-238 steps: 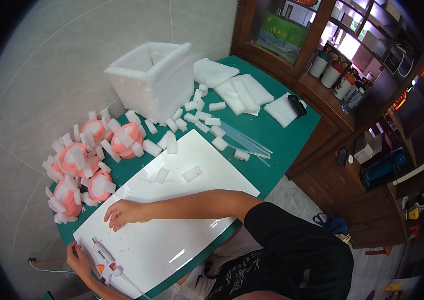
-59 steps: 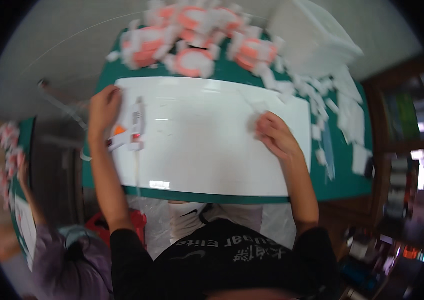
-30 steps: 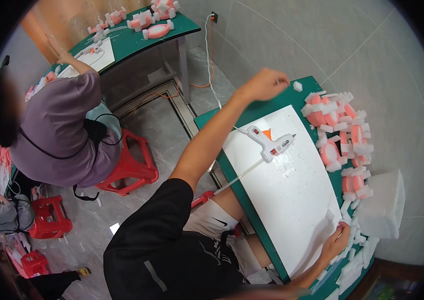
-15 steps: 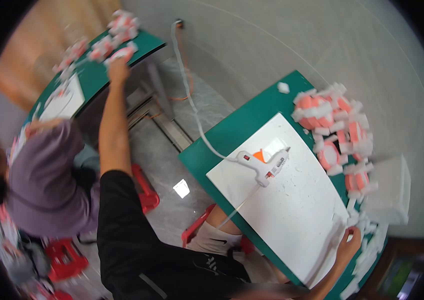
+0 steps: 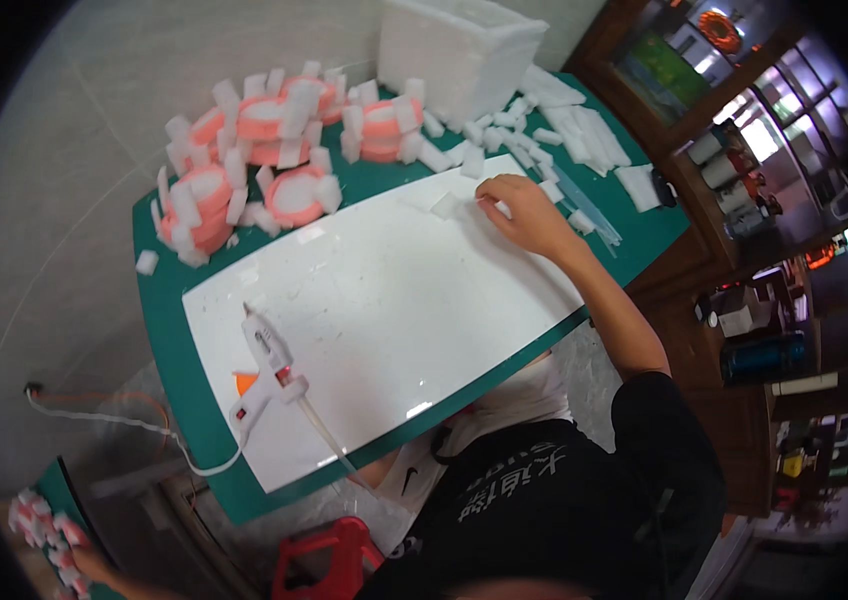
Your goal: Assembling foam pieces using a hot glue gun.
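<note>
My right hand (image 5: pixel 529 215) is over the far right part of a white board (image 5: pixel 364 300), its fingers curled in a pinch. A patch of white shows between thumb and fingers; I cannot make out whether it is foam or the board. Small white foam blocks (image 5: pixel 444 206) lie close to the fingertips. Far off at the lower left, my left hand (image 5: pixel 92 564) is closed at a pink ring (image 5: pixel 70 530) with white blocks on a second table. Its fingertips are partly hidden. A white hot glue gun (image 5: pixel 269 350) lies on the board's left side.
Pink rings with foam blocks (image 5: pixel 294 195) are piled along the green table's (image 5: pixel 159 300) far edge. Behind stand a big white foam block (image 5: pixel 454 60), foam strips (image 5: pixel 584 135) and clear glue sticks (image 5: pixel 589 210). The gun's cord (image 5: pixel 104 414) hangs left. A red stool (image 5: pixel 324 555) stands below.
The view has swung right, toward the board and shelves. My left hand stays at the second table by the pink ring. My right hand remains near the loose foam blocks, fingers still curled.
</note>
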{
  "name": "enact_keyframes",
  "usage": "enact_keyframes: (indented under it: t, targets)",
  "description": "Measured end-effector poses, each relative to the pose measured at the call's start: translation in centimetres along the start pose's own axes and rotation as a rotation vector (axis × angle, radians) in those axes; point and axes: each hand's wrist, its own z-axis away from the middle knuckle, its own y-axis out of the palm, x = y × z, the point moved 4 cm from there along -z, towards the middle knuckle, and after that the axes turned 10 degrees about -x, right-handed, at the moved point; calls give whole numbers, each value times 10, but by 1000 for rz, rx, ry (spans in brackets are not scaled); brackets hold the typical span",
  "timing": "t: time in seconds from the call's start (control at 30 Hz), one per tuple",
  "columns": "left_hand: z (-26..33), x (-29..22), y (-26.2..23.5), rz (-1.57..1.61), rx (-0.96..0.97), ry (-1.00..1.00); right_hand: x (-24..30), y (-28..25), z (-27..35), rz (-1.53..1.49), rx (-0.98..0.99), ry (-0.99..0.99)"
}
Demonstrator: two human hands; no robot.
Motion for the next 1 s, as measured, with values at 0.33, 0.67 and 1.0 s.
enact_keyframes:
  t: [0.33,0.67,1.0]
  targets:
    - [-73,-344,-160,155,-125,263,44,11,-8,-412,14,68]
    - [-22,-615,-242,559,-322,924,98,17,-1,-1326,543,338]
    - [-6,-645,-253,589,-246,967,102,29,2,-1408,639,373]
